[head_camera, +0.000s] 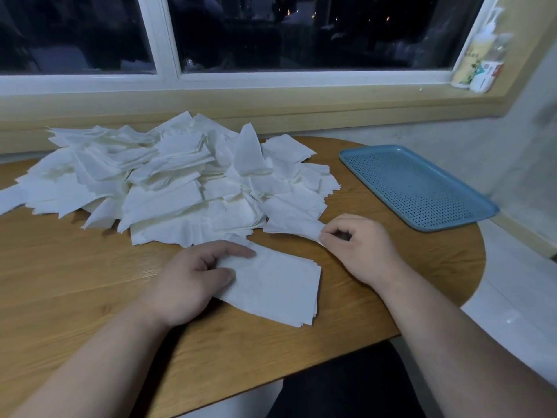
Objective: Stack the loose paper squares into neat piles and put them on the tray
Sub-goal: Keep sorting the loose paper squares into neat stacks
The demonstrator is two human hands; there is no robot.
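Paper squares (pixel 168 176) lie heaped; left hand (pixel 193 282) presses neat stack (pixel 277 285); right hand (pixel 358 245) pinches one square (pixel 292 221).

You are in a home, seated at a small wood-grain table (pixel 75 282) with a rounded end. It is pushed up to a white-framed window (pixel 164 40) at twelve o'clock, night-dark outside. At two o'clock a pump bottle (pixel 476 55) and a smaller bottle (pixel 488 74) stand on the windowsill (pixel 271 82).
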